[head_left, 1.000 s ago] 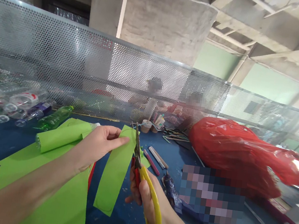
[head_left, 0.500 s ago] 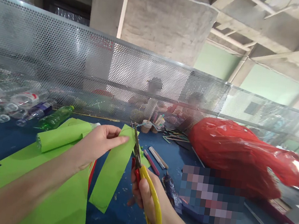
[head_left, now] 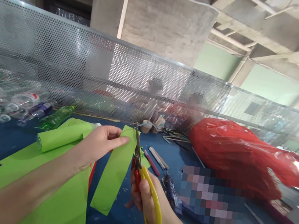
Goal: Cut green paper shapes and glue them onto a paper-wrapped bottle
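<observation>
My left hand [head_left: 106, 141] pinches a strip of light green paper [head_left: 112, 177] near its top end, thumb on the front. The strip hangs down at a slant above the blue table. In my right hand [head_left: 146, 193] is a pair of scissors [head_left: 150, 201] with yellow and red handles. Their blades point up and away, along the strip's upper right edge; whether paper lies between them I cannot make out. Under my left forearm lie larger green sheets [head_left: 57, 195]. On them rests a bottle wrapped in green paper [head_left: 64, 138].
Several plastic bottles [head_left: 24, 102] lie at the left, a green bottle [head_left: 55, 117] among them. A dark blue glue gun [head_left: 171, 193] and marker pens [head_left: 158, 157] lie right of the scissors. A red plastic bag [head_left: 232, 153] bulges at the right. A perforated metal screen [head_left: 96, 71] stands behind.
The lower end of the green strip has swung slightly to the right. My hands and the scissors have hardly moved.
</observation>
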A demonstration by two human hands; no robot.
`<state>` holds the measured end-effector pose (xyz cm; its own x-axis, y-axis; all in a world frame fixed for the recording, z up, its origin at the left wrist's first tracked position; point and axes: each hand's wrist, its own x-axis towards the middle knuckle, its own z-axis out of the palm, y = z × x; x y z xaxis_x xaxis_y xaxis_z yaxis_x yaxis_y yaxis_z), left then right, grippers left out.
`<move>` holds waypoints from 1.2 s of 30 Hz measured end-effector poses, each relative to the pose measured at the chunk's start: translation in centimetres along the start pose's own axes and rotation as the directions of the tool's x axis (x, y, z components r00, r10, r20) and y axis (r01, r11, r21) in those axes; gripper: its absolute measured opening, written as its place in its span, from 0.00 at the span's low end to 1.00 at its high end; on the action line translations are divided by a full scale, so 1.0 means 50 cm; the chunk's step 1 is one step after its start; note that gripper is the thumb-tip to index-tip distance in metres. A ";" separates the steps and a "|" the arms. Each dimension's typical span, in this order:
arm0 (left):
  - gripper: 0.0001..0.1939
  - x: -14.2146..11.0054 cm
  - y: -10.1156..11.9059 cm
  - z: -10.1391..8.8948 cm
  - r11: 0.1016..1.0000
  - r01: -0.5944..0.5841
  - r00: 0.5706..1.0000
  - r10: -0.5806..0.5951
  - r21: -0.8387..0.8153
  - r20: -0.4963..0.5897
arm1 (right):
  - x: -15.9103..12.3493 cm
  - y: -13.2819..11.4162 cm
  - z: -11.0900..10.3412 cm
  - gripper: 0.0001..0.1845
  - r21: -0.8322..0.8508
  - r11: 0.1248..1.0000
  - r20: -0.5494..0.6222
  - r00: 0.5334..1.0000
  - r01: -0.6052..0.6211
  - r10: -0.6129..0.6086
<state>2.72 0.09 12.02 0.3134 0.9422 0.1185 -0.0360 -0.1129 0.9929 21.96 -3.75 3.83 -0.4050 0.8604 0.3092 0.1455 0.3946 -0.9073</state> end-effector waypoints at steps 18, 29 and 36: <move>0.07 -0.010 0.023 -0.001 0.999 0.039 0.999 -0.039 -0.010 -0.015 | 0.002 -0.019 -0.003 0.29 -0.023 0.999 0.018 0.999 -0.029 0.029; 0.12 -0.004 0.020 -0.035 0.951 -0.102 0.994 0.110 0.292 -0.009 | 0.003 -0.026 -0.006 0.30 -0.071 0.995 0.037 0.996 -0.072 0.075; 0.13 0.004 0.022 -0.054 0.958 -0.065 0.996 0.077 0.281 -0.033 | 0.003 -0.029 -0.001 0.29 -0.051 0.993 0.024 0.994 -0.106 0.107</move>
<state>0.18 1.03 13.14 0.2784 0.9405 0.1949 0.2113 -0.2579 0.9428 21.74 -4.15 5.21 -0.4086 0.8899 0.2031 0.2331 0.3168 -0.9194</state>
